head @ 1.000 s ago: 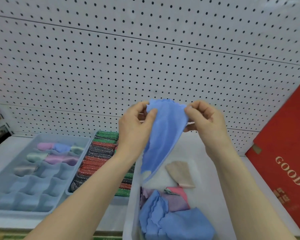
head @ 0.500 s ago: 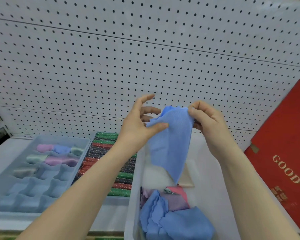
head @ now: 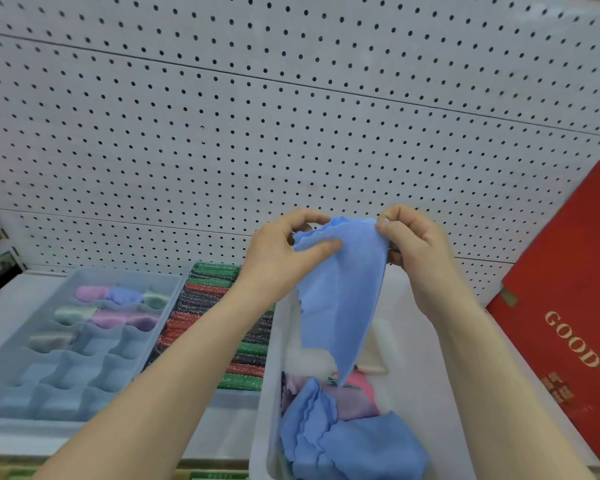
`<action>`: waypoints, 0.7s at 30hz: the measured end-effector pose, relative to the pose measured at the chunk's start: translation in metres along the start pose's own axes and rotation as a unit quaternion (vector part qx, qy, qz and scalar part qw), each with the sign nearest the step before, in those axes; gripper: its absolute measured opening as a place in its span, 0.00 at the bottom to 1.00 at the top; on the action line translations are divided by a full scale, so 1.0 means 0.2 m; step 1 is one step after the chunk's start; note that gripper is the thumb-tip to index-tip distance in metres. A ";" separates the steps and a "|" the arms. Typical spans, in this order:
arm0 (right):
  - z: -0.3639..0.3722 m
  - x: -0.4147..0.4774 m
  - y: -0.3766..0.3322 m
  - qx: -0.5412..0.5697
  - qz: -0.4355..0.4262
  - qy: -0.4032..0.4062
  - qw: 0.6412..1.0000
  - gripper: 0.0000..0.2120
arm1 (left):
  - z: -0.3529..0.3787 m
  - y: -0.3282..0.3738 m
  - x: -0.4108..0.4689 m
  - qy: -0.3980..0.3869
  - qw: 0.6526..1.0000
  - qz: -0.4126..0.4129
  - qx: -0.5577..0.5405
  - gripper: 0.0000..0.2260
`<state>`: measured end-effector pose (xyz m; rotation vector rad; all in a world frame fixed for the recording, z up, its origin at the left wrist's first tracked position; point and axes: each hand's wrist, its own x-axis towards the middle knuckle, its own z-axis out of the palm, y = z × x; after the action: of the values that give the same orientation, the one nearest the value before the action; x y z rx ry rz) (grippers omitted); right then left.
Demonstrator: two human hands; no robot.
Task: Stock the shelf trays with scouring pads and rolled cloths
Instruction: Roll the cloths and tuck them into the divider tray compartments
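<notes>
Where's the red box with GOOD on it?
In the head view, the red box stands at the far right, beside the white bin below the blue cloth.

both hands [head: 284, 251] [head: 413, 247] pinch a blue cloth [head: 340, 299] above a bin [head: 430, 386].

held cloth [head: 343, 292]: light blue, fine waffle weave, scalloped edge. Bin cloths [head: 329, 420]: blue, lilac, pink, beige. Scouring pads [head: 219, 327]: glittery green/red/dark stripes. Divider tray [head: 94, 358]: pale blue-grey; rolls pink, blue, mint, lilac. Pegboard [head: 257, 133]: white, black dots. Box [head: 568, 306]: red, gold "GOOD".
</notes>
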<state>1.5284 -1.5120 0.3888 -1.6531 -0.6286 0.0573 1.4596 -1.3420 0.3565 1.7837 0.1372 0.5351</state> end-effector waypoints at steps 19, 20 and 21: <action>0.13 -0.01 0.06 0.001 -0.021 0.008 1.000 0.07 | 0.09 0.05 0.02 0.030 0.993 -0.032 -0.108 0.12; 0.13 -0.01 0.05 0.002 -0.022 0.002 1.000 0.06 | 0.09 0.05 0.02 0.035 0.995 -0.025 -0.095 0.14; 0.13 -0.01 0.04 0.001 -0.019 -0.004 1.000 0.06 | 0.08 0.05 0.02 0.037 0.996 -0.016 -0.079 0.15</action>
<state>1.5197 -1.4890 0.3758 -1.6391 -0.6656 0.0379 1.4687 -1.3567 0.3646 1.6061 0.1688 0.5733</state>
